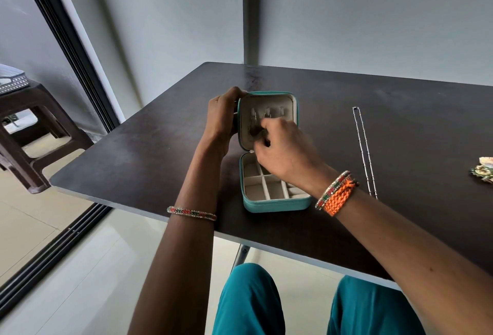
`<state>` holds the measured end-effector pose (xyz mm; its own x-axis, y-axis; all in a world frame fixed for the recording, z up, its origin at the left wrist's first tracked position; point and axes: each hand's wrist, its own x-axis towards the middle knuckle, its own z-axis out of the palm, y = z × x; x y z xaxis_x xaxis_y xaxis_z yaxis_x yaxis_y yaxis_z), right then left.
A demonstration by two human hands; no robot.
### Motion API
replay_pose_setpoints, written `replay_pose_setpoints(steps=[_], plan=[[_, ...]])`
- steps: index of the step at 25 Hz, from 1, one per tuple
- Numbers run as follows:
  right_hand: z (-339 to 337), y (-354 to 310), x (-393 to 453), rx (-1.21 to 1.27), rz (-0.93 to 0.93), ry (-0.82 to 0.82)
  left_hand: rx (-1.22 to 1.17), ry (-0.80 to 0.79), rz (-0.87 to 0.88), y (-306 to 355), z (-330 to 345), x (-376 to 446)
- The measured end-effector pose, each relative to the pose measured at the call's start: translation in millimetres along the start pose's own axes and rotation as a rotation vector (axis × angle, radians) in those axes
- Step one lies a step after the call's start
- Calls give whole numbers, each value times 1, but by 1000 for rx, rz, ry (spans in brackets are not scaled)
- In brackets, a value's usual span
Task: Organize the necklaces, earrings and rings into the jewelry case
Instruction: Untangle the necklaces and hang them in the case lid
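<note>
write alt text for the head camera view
A person's left hand holds up the lid of an open teal jewelry case on a dark table while the right hand works at something inside the lid. A silver chain necklace lies to the right.

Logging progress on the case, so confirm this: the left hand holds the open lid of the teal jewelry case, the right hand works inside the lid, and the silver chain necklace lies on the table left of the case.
One detail is wrong. The head view shows the silver chain necklace on the table right of the teal jewelry case, not left. The left hand does hold the lid, and the right hand works inside it.
</note>
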<state>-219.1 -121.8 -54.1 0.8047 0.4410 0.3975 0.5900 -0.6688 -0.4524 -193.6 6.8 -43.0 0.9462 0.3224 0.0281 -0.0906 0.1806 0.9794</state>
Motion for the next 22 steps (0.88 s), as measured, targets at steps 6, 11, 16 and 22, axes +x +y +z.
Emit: replay_pose_setpoints(steps=[6, 11, 16, 22], plan=[[0, -2, -1, -26, -13, -30, 31, 4, 11, -4, -1, 3], [0, 4, 1, 106, 38, -88, 37, 31, -8, -4, 0, 4], [-1, 6, 4, 214, 38, 85, 28, -7, -5, -4, 1, 2], [-1, 4, -2, 6, -15, 13, 21, -4, -25, -5, 1, 3]])
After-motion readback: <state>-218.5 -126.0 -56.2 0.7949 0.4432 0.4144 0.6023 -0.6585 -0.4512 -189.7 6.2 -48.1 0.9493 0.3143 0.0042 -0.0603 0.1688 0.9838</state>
